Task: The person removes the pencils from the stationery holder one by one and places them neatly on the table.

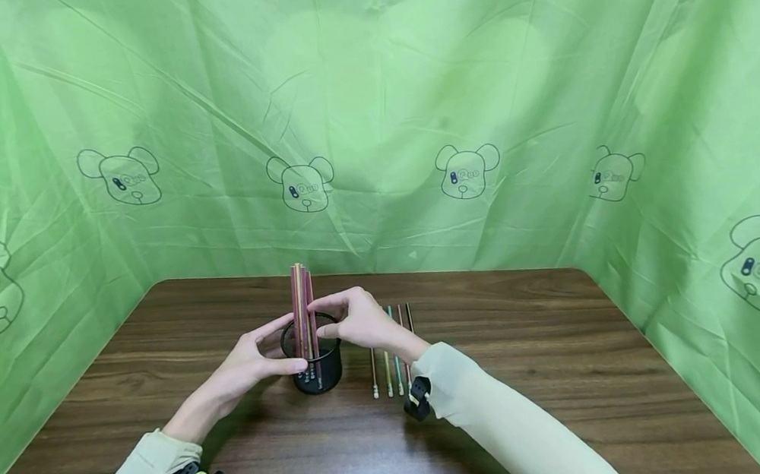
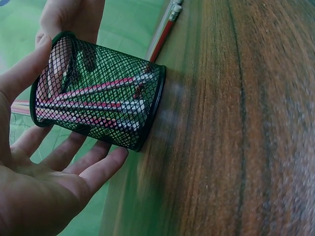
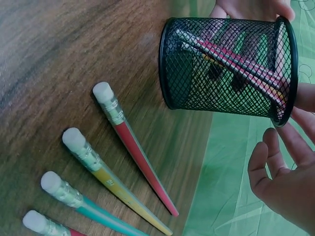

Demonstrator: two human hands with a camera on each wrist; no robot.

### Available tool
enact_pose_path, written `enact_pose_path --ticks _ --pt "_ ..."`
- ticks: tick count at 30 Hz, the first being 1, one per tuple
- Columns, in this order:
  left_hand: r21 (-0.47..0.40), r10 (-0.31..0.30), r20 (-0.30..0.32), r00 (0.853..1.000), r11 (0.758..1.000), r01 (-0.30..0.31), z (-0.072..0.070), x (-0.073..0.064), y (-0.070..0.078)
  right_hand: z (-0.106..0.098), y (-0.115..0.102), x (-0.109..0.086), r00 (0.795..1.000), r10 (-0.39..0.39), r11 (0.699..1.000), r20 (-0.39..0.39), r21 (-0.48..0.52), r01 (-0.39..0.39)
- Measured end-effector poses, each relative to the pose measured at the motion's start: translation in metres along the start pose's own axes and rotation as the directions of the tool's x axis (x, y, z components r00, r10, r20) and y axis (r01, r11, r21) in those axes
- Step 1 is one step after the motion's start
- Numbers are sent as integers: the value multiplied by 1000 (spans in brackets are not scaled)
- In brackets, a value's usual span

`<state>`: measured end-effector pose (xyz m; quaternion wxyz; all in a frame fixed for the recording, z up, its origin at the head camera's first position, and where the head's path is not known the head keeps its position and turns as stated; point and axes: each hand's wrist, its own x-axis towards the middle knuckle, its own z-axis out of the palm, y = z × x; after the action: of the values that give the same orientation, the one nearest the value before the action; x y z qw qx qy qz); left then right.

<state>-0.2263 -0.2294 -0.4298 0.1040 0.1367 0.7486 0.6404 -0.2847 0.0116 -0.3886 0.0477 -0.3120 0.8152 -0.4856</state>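
Note:
A black mesh pencil cup (image 1: 324, 372) stands upright on the table, holding a bundle of striped pencils (image 1: 300, 298), with white eraser ends down in the left wrist view. My left hand (image 1: 244, 368) grips the cup from the left. Its thumb lies at the front rim, while the other fingers (image 2: 96, 160) wrap around the mesh side. From the right, my right hand (image 1: 360, 319) reaches over the rim. Its index finger and thumb extend to the pencils' right side, set apart from each other.
Several loose pencils (image 1: 388, 377) lie in a row on the wooden table (image 1: 517, 376), right of the cup, erasers toward me. In the right wrist view, red, yellow and teal ones show. A green printed curtain (image 1: 385, 214) surrounds the table's back and sides. Each wrist carries a black camera (image 1: 418, 399).

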Motion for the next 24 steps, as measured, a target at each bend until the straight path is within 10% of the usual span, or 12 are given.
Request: enact_pose_path --ticks 24 --pt "-15 -1 -5 1000 1000 1 1 1 0 9 -1 7 971 -50 996 -233 -87 31"
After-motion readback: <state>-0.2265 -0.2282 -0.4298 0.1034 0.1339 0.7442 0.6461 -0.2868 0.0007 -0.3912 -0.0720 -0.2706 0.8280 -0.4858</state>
